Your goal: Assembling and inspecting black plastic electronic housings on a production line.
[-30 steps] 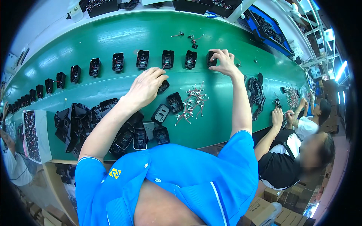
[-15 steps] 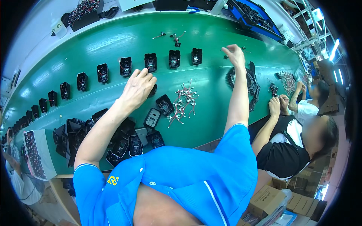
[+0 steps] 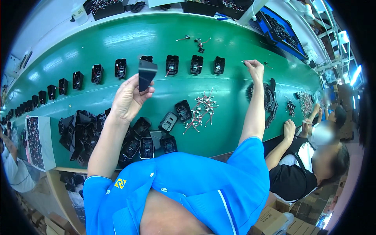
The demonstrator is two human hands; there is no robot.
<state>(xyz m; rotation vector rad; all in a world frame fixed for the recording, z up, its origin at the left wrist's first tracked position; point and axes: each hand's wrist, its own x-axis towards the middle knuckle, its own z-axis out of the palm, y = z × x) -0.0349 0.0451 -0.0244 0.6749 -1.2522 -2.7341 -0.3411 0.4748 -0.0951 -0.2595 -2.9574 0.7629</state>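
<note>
My left hand (image 3: 130, 97) holds a black plastic housing (image 3: 147, 75) up above the table, its smooth outer side showing. Behind it runs a long row of open black housings (image 3: 172, 65), some with red wires inside. My right hand (image 3: 255, 71) is out over the right part of the table, fingers pinched on a small dark part (image 3: 245, 62) too small to name. Between my arms lies a heap of short red and black wires with white connectors (image 3: 203, 111). Beside my right forearm are curved strips of small black parts (image 3: 270, 100).
A pile of black housings (image 3: 84, 133) lies by my left forearm, near a white box of small parts (image 3: 47, 141). Loose wired pieces (image 3: 200, 45) lie farther back. A blue tray (image 3: 280, 31) stands at the far right. A co-worker (image 3: 293, 168) sits to my right.
My left hand has turned and lifted a black housing off the table. My right hand's fingers have closed on a small part. The whole view has shifted slightly.
</note>
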